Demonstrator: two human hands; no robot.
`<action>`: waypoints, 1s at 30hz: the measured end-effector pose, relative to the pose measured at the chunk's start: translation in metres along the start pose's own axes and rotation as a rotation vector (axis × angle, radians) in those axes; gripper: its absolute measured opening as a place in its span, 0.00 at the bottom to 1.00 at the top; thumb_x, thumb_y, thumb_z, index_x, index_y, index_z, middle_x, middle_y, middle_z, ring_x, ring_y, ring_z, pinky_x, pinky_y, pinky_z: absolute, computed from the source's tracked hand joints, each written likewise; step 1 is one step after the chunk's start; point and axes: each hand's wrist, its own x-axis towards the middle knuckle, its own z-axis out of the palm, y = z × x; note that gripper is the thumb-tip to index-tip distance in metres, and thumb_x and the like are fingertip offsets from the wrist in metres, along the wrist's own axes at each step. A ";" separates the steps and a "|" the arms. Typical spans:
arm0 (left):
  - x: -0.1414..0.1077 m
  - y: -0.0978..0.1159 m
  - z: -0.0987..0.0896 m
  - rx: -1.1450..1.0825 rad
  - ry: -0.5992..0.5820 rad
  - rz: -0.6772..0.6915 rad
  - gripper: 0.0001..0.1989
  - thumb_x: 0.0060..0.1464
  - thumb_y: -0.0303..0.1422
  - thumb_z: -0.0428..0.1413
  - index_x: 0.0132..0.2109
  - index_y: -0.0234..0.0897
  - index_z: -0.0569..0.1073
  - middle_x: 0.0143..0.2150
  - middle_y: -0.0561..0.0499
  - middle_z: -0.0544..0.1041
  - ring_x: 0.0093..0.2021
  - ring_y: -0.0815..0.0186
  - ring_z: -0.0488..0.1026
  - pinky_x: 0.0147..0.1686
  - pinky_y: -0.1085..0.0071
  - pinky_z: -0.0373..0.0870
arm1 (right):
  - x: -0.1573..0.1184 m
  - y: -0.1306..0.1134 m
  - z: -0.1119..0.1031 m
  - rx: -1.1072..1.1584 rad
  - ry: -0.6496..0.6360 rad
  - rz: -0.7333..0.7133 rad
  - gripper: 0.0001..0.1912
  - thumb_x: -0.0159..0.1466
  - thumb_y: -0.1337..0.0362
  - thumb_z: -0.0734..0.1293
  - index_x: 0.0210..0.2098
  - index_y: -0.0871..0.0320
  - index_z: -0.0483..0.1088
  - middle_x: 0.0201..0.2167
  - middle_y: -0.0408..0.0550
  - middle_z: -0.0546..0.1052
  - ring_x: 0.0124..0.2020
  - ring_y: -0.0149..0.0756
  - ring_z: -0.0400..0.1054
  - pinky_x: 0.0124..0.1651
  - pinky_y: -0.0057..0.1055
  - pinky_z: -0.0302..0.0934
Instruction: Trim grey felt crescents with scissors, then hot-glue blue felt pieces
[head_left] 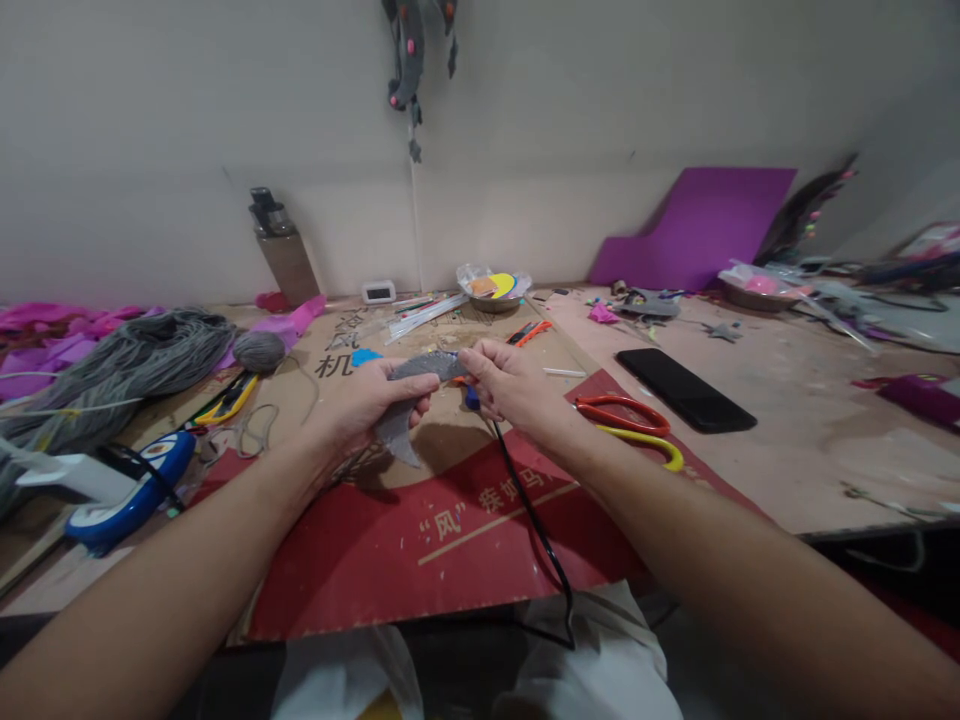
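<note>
A grey, felt-like crescent (425, 368) is held between my two hands above the cardboard. My left hand (373, 402) grips its curved middle, with the thumb on top and one pointed end hanging below the palm. At the other end, the fingertips of my right hand (514, 385) pinch the crescent's upper tip. Under the right hand lies a small blue object (472, 398), mostly hidden. A black cord (534, 515) runs from near it over the table edge. Beside my right wrist are red-handled scissors or pliers (624, 412) and a yellow handle (649, 444).
Red-printed cardboard (337, 560) covers the table front. A black phone (684, 388) lies to the right. On the left are grey yarn (165, 350), a yellow cutter (229, 398) and a blue-white device (139, 490). Behind stand a bowl (495, 300) and a purple sheet (697, 230).
</note>
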 end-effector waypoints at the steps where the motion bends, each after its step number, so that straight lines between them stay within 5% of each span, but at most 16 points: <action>1: 0.001 -0.001 -0.001 -0.002 -0.002 -0.003 0.13 0.43 0.36 0.67 0.30 0.34 0.72 0.21 0.55 0.72 0.18 0.76 0.66 0.18 0.80 0.63 | 0.000 -0.001 -0.001 0.017 -0.010 0.029 0.24 0.61 0.41 0.64 0.26 0.55 0.58 0.16 0.33 0.58 0.13 0.22 0.48 0.15 0.22 0.45; 5: 0.006 -0.004 -0.003 -0.016 0.021 0.011 0.15 0.43 0.37 0.67 0.30 0.33 0.70 0.22 0.54 0.72 0.18 0.76 0.66 0.18 0.79 0.63 | 0.000 -0.004 -0.005 0.050 0.043 0.089 0.29 0.62 0.35 0.57 0.31 0.57 0.64 0.19 0.37 0.66 0.13 0.23 0.53 0.15 0.24 0.49; 9: 0.004 -0.005 -0.002 0.039 0.118 0.227 0.16 0.46 0.40 0.65 0.36 0.35 0.71 0.29 0.53 0.75 0.23 0.73 0.69 0.23 0.77 0.67 | 0.001 -0.005 -0.004 0.161 0.069 0.120 0.31 0.60 0.34 0.58 0.31 0.58 0.66 0.20 0.38 0.66 0.14 0.22 0.55 0.16 0.23 0.51; 15: -0.006 -0.004 0.000 0.648 0.323 0.714 0.09 0.58 0.37 0.56 0.43 0.40 0.74 0.39 0.49 0.78 0.41 0.64 0.73 0.46 0.66 0.69 | -0.005 -0.007 0.004 0.262 -0.075 0.185 0.30 0.61 0.35 0.58 0.29 0.58 0.65 0.19 0.38 0.65 0.15 0.23 0.55 0.17 0.23 0.49; 19: -0.006 -0.004 -0.003 0.980 0.295 0.938 0.09 0.60 0.31 0.52 0.45 0.41 0.75 0.44 0.47 0.77 0.47 0.61 0.71 0.53 0.61 0.61 | -0.007 -0.008 0.007 0.246 -0.062 0.158 0.27 0.60 0.38 0.62 0.26 0.57 0.63 0.18 0.36 0.61 0.15 0.22 0.51 0.17 0.23 0.46; 23: -0.007 -0.002 -0.003 1.094 0.210 0.903 0.15 0.55 0.32 0.57 0.51 0.42 0.73 0.49 0.45 0.76 0.52 0.56 0.69 0.58 0.58 0.53 | -0.006 -0.010 0.001 0.067 -0.051 0.053 0.20 0.61 0.46 0.64 0.25 0.55 0.60 0.17 0.35 0.58 0.15 0.24 0.48 0.19 0.25 0.44; 26: -0.007 0.002 -0.004 1.095 0.063 0.777 0.23 0.51 0.41 0.61 0.53 0.42 0.73 0.50 0.45 0.77 0.50 0.55 0.69 0.56 0.58 0.54 | -0.005 -0.012 -0.006 -0.336 -0.051 -0.229 0.18 0.64 0.53 0.62 0.23 0.56 0.60 0.19 0.38 0.61 0.21 0.27 0.53 0.26 0.27 0.47; 30: -0.003 0.001 -0.005 1.039 -0.052 0.594 0.11 0.55 0.42 0.56 0.38 0.39 0.78 0.34 0.50 0.78 0.36 0.63 0.70 0.40 0.67 0.63 | -0.006 -0.010 -0.011 -0.631 -0.041 -0.403 0.18 0.67 0.56 0.60 0.23 0.57 0.62 0.21 0.40 0.63 0.26 0.29 0.56 0.31 0.28 0.48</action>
